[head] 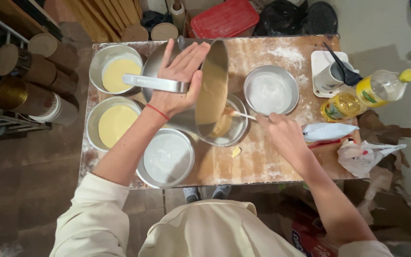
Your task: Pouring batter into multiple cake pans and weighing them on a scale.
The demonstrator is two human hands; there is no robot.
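- Cream sleeves and the person's chest fill the bottom edge of the head view; both forearms reach forward over the desk (262, 166), a floured wooden top.
- Left hand (177, 78): palm laid flat on the outside of a large metal pot (210, 81), fingers spread, with the thumb closing the grip round the pot's flat metal handle (155, 83). A red thread circles the wrist.
- Pot: tipped on its side, mouth facing right, inner wall coated with pale yellow batter (212, 97) that runs down toward the pan below.
- Right hand (281, 131): grip closed on a thin light-coloured stick (243, 115), (the tool's working end is hidden in the batter), pointing left into the pot's lip.
- Receiving pan (236, 128): round, metal, directly under the pot's mouth at desk centre, partly hidden by the pot; batter pools in it.
- Two filled pans (115, 71) and (112, 123) stand at the left edge, one behind the other, each holding level yellow batter.
- Two floured pans without batter: one near the front (167, 159), one at the back right (270, 90).
- Right side: an oil bottle (367, 93) lying down, a cup (331, 76) on a white tray, and a crumpled bag (367, 157).
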